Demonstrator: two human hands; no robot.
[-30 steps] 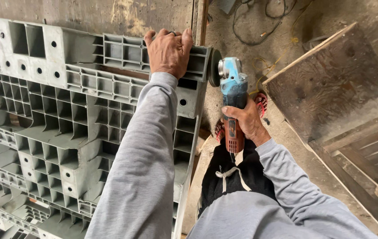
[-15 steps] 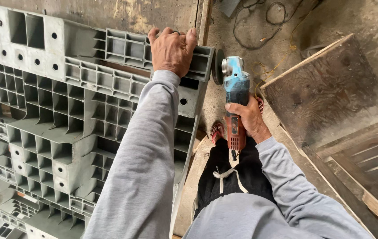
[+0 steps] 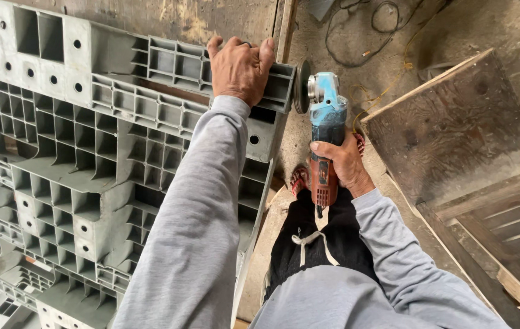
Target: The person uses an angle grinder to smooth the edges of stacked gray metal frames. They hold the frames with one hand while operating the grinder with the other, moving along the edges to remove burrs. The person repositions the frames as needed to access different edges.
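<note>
Dusty concrete floor (image 3: pixel 455 36) lies below me; my right hand (image 3: pixel 340 163) is wrapped tight round the angle grinder (image 3: pixel 324 131), long axis running straight away from me, disc (image 3: pixel 301 86) at the far end, facing left toward the corner of the grey plastic pallet (image 3: pixel 89 152). My left hand (image 3: pixel 240 68), nearer that corner, clamps its top edge, fingers curled over

No packages, signs or screens in view; no legible label on anything — nothing more.

left hand (image 3: pixel 240 68) gripping pallet (image 3: pixel 89 158), right hand (image 3: pixel 344 161) holding grinder (image 3: pixel 324 131)
</note>
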